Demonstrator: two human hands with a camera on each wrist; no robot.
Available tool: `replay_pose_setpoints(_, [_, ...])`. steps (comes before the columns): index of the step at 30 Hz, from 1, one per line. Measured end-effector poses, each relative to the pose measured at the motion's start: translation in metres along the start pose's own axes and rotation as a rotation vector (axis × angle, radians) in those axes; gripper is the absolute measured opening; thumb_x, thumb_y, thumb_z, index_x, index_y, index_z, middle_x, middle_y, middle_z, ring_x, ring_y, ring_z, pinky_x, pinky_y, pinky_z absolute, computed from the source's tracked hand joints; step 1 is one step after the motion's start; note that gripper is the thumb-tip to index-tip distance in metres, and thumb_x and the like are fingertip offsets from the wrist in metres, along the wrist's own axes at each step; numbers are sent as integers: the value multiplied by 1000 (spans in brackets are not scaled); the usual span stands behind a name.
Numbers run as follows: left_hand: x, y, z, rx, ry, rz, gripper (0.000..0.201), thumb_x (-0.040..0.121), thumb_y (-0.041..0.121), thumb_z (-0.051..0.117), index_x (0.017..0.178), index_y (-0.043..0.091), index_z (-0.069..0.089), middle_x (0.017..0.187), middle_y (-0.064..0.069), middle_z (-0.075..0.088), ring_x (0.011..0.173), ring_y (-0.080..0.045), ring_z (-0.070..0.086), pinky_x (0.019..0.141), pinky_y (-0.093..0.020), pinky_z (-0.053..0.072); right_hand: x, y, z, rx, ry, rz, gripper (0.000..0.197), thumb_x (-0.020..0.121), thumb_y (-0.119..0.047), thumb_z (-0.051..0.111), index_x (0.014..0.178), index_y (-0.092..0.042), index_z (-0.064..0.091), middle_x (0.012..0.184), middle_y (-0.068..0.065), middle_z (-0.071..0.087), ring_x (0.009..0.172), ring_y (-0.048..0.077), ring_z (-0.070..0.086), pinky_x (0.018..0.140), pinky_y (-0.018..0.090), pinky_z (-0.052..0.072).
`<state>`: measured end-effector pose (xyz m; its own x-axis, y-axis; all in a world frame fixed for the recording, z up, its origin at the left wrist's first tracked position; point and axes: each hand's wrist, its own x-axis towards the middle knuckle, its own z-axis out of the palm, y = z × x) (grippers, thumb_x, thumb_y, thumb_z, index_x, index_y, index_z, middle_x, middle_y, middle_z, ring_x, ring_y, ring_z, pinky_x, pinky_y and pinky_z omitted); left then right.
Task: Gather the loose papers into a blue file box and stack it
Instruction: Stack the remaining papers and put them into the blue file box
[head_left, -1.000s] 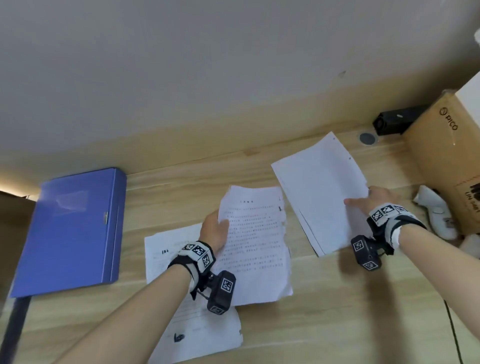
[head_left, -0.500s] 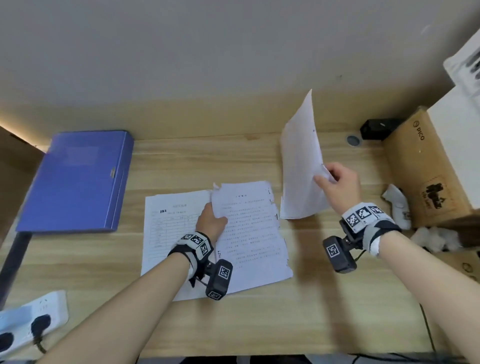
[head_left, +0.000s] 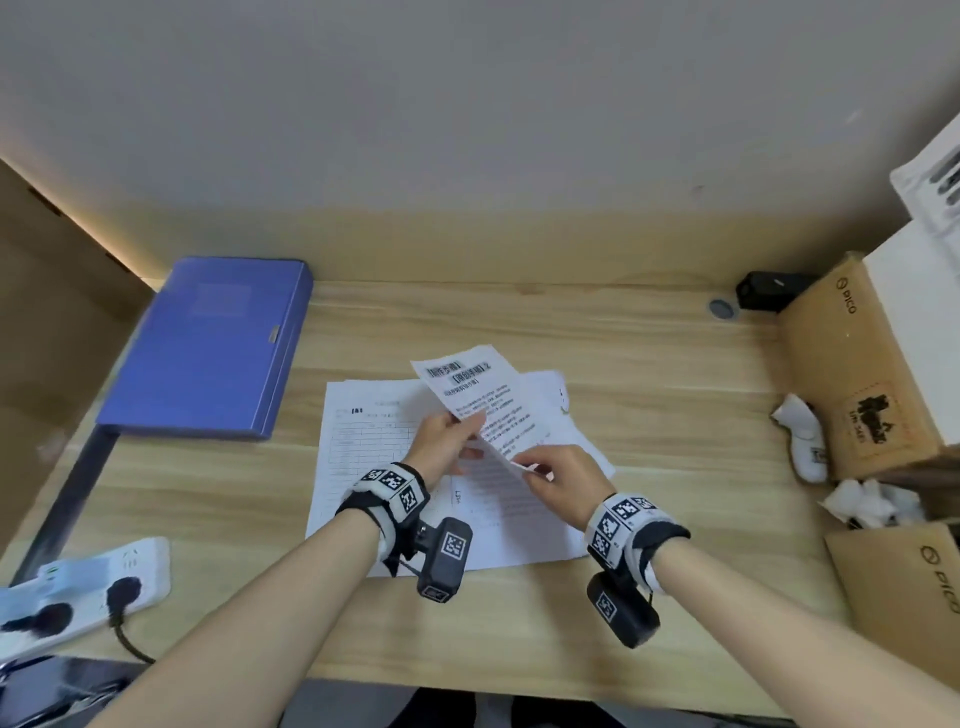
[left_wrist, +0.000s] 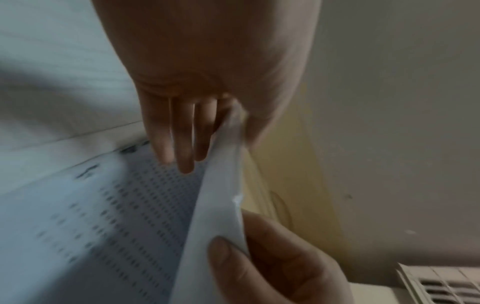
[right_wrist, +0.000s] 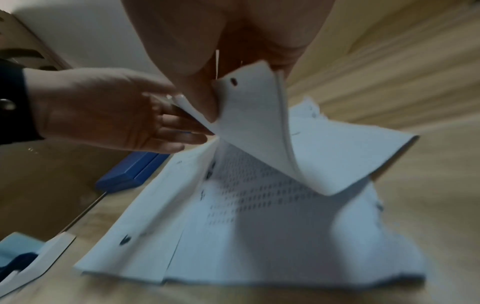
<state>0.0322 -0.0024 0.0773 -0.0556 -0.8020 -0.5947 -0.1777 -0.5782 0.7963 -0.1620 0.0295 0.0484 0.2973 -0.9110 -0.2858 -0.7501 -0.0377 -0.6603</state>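
File box (head_left: 208, 348) left of papers (head_left: 374, 447) on desk (head_left: 649, 395); cardboard boxes (head_left: 852, 364) right; power strip (head_left: 83, 587) front-left.

Bare forearms, each wrist wearing a black-and-white strap (head_left: 390, 493) printed with square markers, a black camera block (head_left: 444, 558) clipped beneath.

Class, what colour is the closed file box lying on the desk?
The file box is blue, with a small metal clasp on its edge; the head view shows it best.
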Motion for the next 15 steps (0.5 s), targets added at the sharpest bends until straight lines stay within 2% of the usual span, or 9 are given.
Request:
replay_pose_setpoints(2, [2,-19,3,-13,78,-39,14,97,10,55,108,11,64,106,-9,74,78,-18,71,52,-24,58,-6,1,17,47,-61,29,29,87,-16,60,111,-22,74,110,-6,74,89,11,68,87,31,54])
replay_pose_setpoints(3, [2,-28,3,-38,108,-68,17,95,2,53,104,9,65,104,-10,73,78,-20,71,53,-27,60,-10,1,23,85,-94,49,27,85,-21,62,109,-23,74,108,-7,74,88,10,68,87,31,54])
replay_pose_setpoints(4, [4,-36,3,-45,131,-95,20,93,-3,51,95,11,67,102,-11,73,81,-24,71,61,-34,63,-13,4,28,133,-123,68,25,84,-28,65,107,-24,74,106,-9,74,88,7,67,87,30,53])
replay_pose_setpoints(6, [6,-51,0,-30,154,-116,26,91,-4,53,83,15,68,104,-13,73,92,-29,71,82,-45,60,-19,10,31,222,-146,105,33,83,-47,65,108,-26,73,105,-12,72,90,2,64,87,27,51])
replay_pose_setpoints(7, [6,-56,-2,-27,155,-114,24,91,-2,54,84,15,67,107,-14,72,95,-28,70,87,-46,58,-20,15,29,247,-123,130,38,84,-51,63,111,-26,71,108,-13,70,93,2,63,87,27,49])
replay_pose_setpoints(9, [7,-64,-8,-40,150,-112,16,92,1,57,95,12,68,111,-14,71,96,-27,69,89,-43,57,-19,28,22,228,15,186,44,87,-50,61,121,-23,65,118,-10,65,104,7,60,91,31,48])
replay_pose_setpoints(11, [8,-70,-16,-80,130,-143,19,93,4,60,110,7,67,113,-12,71,97,-27,69,85,-40,58,-14,43,15,172,167,233,49,89,-43,62,130,-17,57,130,-2,57,118,15,53,100,38,44])
replay_pose_setpoints(13, [9,-74,-23,-128,83,-166,26,92,6,64,118,5,66,115,-10,71,97,-25,70,81,-37,59,-9,52,9,221,225,312,59,87,-38,68,137,-12,50,137,2,51,126,20,48,105,39,41])
replay_pose_setpoints(15, [9,-75,-29,-156,25,-169,29,90,7,67,119,6,66,115,-10,72,98,-23,71,81,-35,60,-3,53,7,346,221,399,67,83,-37,74,139,-12,48,137,1,51,125,20,50,104,39,43])
